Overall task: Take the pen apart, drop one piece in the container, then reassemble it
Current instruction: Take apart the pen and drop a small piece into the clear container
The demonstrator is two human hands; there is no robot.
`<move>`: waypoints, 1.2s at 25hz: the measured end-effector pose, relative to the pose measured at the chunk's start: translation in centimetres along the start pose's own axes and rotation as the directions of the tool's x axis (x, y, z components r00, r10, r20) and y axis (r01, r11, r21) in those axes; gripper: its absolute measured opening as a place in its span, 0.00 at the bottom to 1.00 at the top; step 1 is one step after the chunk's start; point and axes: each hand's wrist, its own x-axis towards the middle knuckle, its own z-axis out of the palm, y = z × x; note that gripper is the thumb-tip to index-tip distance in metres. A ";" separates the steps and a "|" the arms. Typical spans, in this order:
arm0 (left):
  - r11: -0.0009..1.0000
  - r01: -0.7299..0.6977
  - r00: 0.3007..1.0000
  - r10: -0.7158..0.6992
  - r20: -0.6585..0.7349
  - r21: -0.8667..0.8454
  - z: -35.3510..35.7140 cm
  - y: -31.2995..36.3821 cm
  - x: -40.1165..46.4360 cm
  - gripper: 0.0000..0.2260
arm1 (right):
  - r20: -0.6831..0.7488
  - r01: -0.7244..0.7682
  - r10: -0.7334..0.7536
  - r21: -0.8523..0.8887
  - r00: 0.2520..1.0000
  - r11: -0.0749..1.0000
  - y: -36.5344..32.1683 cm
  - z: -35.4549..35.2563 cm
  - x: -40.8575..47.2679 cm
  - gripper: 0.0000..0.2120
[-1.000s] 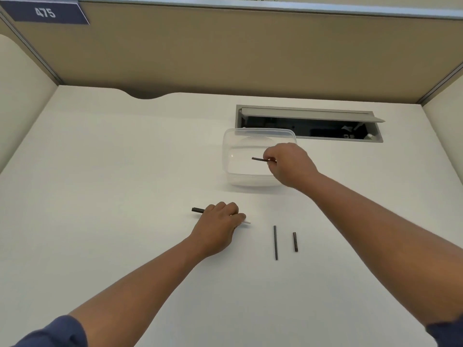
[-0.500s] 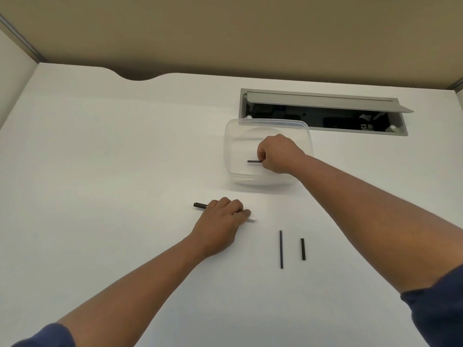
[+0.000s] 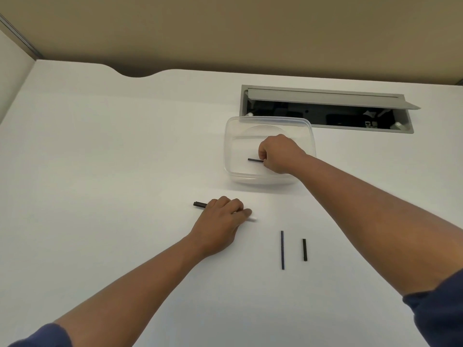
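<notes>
Head view: on the white desk [image 3: 100, 171], the right hand [image 3: 279, 154] reaches into the clear container [image 3: 229, 146] near the far edge, fingers pinched on a short black piece [image 3: 255, 160] low inside it. Nearer, the left hand [image 3: 220, 221] lies closed over the pen body [image 3: 199, 204], pressing it to the desk. A thin rod [image 3: 282, 249] and a short piece [image 3: 304, 249] lie side by side, apart, toward the near right.

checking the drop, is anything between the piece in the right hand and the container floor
Nothing visible. The right hand holds the short black piece inside the open clear container, which has no lid on and nothing else showing inside it.
</notes>
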 end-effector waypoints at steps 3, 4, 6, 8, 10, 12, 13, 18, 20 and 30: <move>1.000 0.006 1.000 -0.006 -0.005 -0.003 0.0 0.1 0.0 0.16 | -0.011 -0.003 0.003 0.014 1.000 1.000 0.2 0.0 0.0 0.11; 1.000 0.008 1.000 -0.008 -0.005 -0.006 0.0 0.1 0.0 0.16 | -0.016 0.000 0.000 0.018 1.000 1.000 0.2 0.0 0.0 0.10; 1.000 0.013 1.000 -0.013 0.009 -0.008 0.0 0.1 0.0 0.16 | -0.029 0.005 -0.004 0.031 1.000 1.000 0.3 -0.3 -0.2 0.10; 1.000 0.021 0.999 -0.021 0.027 -0.006 -0.1 0.1 0.1 0.16 | -0.076 0.011 -0.005 0.079 0.997 0.997 0.3 -0.8 -0.6 0.10; 0.999 0.031 0.999 -0.031 0.042 -0.008 -0.3 0.1 0.2 0.15 | -0.155 0.034 -0.015 0.117 0.988 0.993 0.0 -1.5 -1.6 0.09; 0.999 0.043 0.998 -0.042 0.054 -0.014 -0.5 0.3 0.3 0.15 | -0.242 0.063 -0.025 0.149 0.970 0.987 -0.5 -2.1 -3.1 0.09; 0.999 0.048 0.997 -0.047 0.058 -0.015 -0.7 0.5 0.4 0.14 | -0.286 0.076 -0.024 0.173 0.958 0.982 -0.7 -2.3 -4.1 0.09; 0.999 0.047 0.998 -0.048 0.044 0.024 -2.4 1.9 0.1 0.16 | -0.443 0.150 -0.026 0.247 0.896 0.957 -1.6 -2.3 -10.4 0.09; 0.998 0.042 0.998 -0.044 0.037 0.040 -3.2 2.6 -0.3 0.18 | -0.447 0.155 -0.028 0.252 0.894 0.955 -1.8 -1.5 -13.2 0.09; 0.995 0.083 0.995 -0.079 0.066 -0.053 -5.0 6.4 -3.9 0.19 | -0.193 -0.103 0.177 0.343 0.965 0.934 -0.9 8.2 -22.7 0.06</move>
